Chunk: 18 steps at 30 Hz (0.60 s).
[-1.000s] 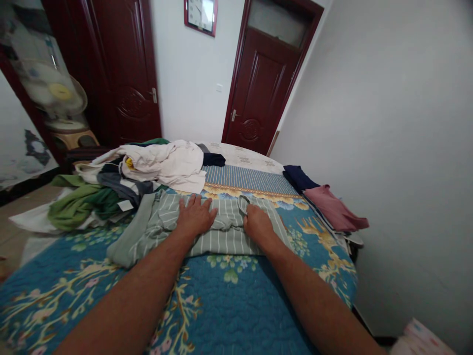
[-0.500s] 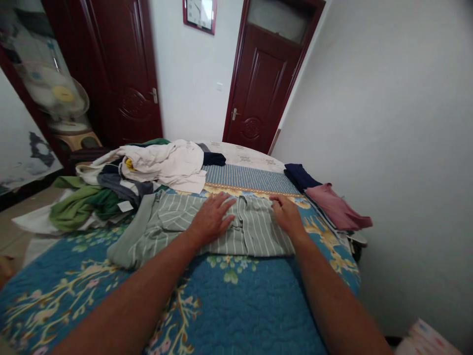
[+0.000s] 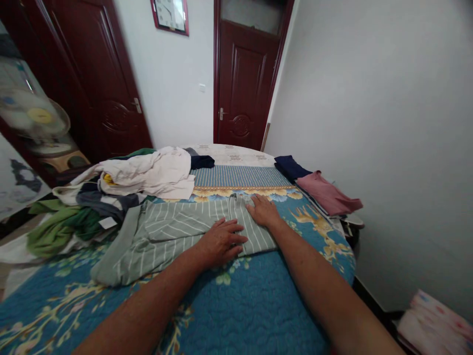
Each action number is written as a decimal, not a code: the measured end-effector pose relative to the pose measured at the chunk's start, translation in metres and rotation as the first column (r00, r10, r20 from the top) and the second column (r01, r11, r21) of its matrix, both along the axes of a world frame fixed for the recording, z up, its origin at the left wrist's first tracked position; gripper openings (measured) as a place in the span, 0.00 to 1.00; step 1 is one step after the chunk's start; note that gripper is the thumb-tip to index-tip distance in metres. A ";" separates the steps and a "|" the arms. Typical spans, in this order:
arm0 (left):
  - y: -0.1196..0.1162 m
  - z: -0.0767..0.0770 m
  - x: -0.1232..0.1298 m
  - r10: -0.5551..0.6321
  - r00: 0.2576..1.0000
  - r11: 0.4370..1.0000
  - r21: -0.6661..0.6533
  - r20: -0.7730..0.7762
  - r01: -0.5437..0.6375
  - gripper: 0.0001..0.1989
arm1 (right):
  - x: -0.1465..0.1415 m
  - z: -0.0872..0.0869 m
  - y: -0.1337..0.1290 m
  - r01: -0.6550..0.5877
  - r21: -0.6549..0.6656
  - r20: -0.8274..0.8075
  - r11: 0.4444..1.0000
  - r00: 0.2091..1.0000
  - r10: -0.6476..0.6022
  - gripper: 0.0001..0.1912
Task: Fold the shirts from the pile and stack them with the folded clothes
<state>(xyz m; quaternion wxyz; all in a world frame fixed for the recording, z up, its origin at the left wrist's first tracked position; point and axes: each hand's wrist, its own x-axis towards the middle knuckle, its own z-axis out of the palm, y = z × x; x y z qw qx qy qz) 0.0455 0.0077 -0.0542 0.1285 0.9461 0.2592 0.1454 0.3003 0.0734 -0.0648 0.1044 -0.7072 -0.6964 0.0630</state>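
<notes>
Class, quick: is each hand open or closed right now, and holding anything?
Left hand: open, palm down on the striped garment, gripping nothing.
Right hand: open, laid on it too.

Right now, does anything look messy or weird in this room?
Yes, the clothes heap on the left looks messy: its pieces lie crumpled and jumbled, while the white-striped gray-green garment lies mostly flat. Low at far left, a dark ragged patch looks odd too; I can't tell if it's damage or decoration.

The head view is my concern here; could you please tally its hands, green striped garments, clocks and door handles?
Hands: 2
Green striped garment: 1
Clock: 1
Door handles: 2
Total: 6
</notes>
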 end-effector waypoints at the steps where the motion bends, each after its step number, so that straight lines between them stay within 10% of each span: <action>1: 0.000 0.001 0.000 -0.003 1.000 1.000 -0.005 0.002 0.003 0.17 | 0.002 -0.001 0.004 0.001 -0.001 -0.004 1.000 1.000 -0.001 0.37; 10: 0.000 0.016 0.004 0.150 0.985 0.985 -0.096 0.081 -0.142 0.15 | 0.018 -0.003 0.023 0.085 0.126 -0.330 0.988 0.943 -0.039 0.31; 18: 0.042 0.027 0.031 0.645 0.750 0.760 -0.221 0.147 -0.611 0.15 | 0.040 0.002 0.017 0.183 0.207 -0.574 0.961 0.818 -0.032 0.24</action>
